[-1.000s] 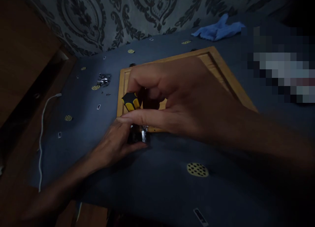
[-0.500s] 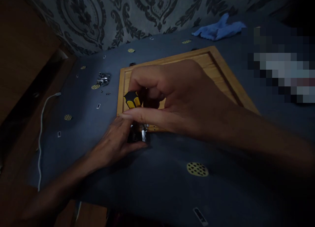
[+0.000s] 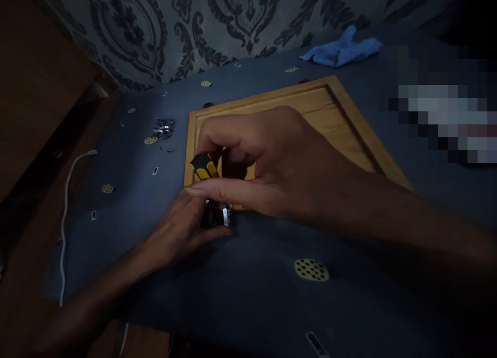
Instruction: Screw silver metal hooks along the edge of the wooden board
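Grey damask wallpaper (image 3: 233, 21) backs a dim room, and a dark blue cloth with yellow dotted ovals (image 3: 272, 296) covers the work surface. On the cloth lies a flat light-wood panel with a raised frame (image 3: 334, 114), face up, its near left corner turned toward the person.

The right hand (image 3: 279, 166) reaches across that corner with its fingers curled tightly around a stubby yellow-and-black screwdriver (image 3: 205, 166). The handle stands roughly upright, and the thumb runs along beneath it. The tip is hidden, so what it bears on cannot be told. The pinch looks suited to turning a short tool from above.

The left hand (image 3: 182, 233) rests on the cloth at the panel's near edge, closed around a small shiny metal fitting (image 3: 221, 215). The fitting sits against the wood just below the screwdriver, and the grip appears meant to stop it shifting under pressure.

Well to the left, a little heap of metal hardware (image 3: 163, 127) and a few loose dark screws (image 3: 170, 150) lie on the cloth, off the panel but near at hand. A white cable (image 3: 66, 202) trails down the left edge beside brown wooden furniture (image 3: 34, 88). A crumpled light blue rag (image 3: 341, 49) lies at the far side by the wall.
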Available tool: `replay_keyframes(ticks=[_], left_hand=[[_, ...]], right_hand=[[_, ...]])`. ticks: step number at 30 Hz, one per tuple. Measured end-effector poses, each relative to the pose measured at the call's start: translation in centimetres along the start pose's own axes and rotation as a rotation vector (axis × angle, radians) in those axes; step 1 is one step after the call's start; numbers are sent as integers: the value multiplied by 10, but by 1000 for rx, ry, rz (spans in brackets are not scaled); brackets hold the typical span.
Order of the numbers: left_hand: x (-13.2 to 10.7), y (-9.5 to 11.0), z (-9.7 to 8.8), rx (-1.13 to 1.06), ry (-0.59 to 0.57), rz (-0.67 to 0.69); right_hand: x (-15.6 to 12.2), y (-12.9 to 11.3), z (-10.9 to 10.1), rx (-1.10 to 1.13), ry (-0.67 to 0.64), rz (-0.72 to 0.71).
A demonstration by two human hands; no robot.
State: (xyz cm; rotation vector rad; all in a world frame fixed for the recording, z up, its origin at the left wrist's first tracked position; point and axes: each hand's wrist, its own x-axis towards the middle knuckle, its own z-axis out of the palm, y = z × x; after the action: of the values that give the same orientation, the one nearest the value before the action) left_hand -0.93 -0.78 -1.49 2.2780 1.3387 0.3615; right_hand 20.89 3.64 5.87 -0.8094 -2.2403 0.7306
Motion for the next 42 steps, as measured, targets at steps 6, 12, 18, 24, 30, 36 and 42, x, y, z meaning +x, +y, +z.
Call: replay_keyframes(ticks=[6,12,18,24,30,36,42], left_hand=[[-1,0,0,36,-12,31],[1,2,-1,58,8,69],[2,3,-1,58,12,87],[3,3,-1,18,24,75],[4,5,-2,49,-30,35],[4,8,-4,-44,-51,-2],[2,5,-3,-26,-53,-33]], right_hand=[[3,-2,-9,116,-122,-41],[4,-4,-9,97,-131,10],[2,-5,-7,116,-80,104],[0,0,-14,121,-136,-37],[-2,1,-3,-3,5,22],[-8,0,1,-2,148,31],[-10,4,1,39,150,-14]])
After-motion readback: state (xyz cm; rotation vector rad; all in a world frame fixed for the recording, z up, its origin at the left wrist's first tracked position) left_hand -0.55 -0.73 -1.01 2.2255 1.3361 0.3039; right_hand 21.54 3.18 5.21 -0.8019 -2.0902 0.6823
